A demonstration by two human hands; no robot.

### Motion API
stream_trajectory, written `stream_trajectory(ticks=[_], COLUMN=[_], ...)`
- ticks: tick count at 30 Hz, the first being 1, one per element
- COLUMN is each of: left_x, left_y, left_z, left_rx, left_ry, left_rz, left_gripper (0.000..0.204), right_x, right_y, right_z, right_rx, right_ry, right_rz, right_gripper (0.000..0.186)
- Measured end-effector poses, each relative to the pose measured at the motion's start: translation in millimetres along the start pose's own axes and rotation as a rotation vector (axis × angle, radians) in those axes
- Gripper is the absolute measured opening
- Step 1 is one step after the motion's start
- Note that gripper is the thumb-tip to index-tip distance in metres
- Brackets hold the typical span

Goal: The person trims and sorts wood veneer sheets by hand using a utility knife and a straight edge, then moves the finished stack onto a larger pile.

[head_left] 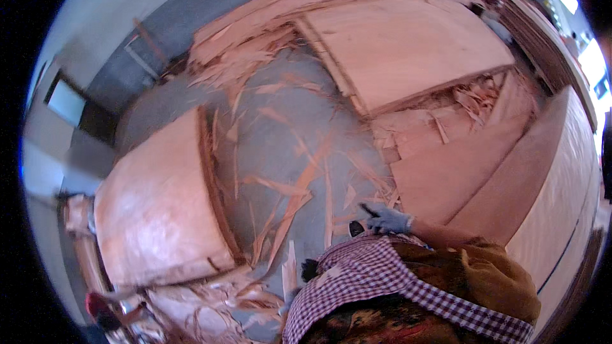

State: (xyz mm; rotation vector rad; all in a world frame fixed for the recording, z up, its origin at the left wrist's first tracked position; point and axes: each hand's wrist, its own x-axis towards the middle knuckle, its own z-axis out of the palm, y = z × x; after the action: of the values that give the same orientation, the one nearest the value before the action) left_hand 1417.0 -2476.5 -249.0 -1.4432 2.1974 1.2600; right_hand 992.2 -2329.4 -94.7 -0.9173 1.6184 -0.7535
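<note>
My right hand (390,220), in a pale blue-grey glove, is in front of my checked apron (357,261). Its fingers are closed around a slim dark object (368,209) whose kind is too small to make out. At the apron's left edge only a sliver of my left hand (288,299) shows; its fingers are hidden. Right beside it a narrow pale strip of wood veneer (289,266) points away from me. Long torn veneer strips (290,216) lie on the grey floor ahead of my feet.
Stacks of veneer sheets rise to the left (162,210), far ahead (414,44) and close by on the right (542,172). Large loose sheets (459,165) slope beside the right stack. Scrap veneer piles (255,32) lie along the back wall, and crumpled scraps (197,312) at lower left.
</note>
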Motion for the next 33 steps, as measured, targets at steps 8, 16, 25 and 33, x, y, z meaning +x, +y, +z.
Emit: stream_trajectory(ticks=[8,16,25,33], left_x=[125.1,276.8,519.1,658.6], left_y=[19.8,-13.8,49.6,193.5], left_z=[-88.7,-235.7,-483.8,-478.2], left_rx=[-0.086,-0.057,-0.112,0.004], left_ry=[-0.048,-0.06,0.113,-0.122], left_rz=[-0.158,-0.141,-0.023,0.139], left_gripper=[0.03,0.027,0.024,0.023], right_x=[213.5,381.7,416.7,553.5], right_y=[-101.8,-94.1,10.8,-3.7], right_z=[-16.3,-111.3,-200.5,-253.8], right_rx=[-0.589,-0.668,0.256,0.165], right_ry=[-0.329,-0.076,0.41,0.176], right_rz=[-0.342,0.08,0.441,0.772], right_gripper=[0.032,0.035,0.014,0.019])
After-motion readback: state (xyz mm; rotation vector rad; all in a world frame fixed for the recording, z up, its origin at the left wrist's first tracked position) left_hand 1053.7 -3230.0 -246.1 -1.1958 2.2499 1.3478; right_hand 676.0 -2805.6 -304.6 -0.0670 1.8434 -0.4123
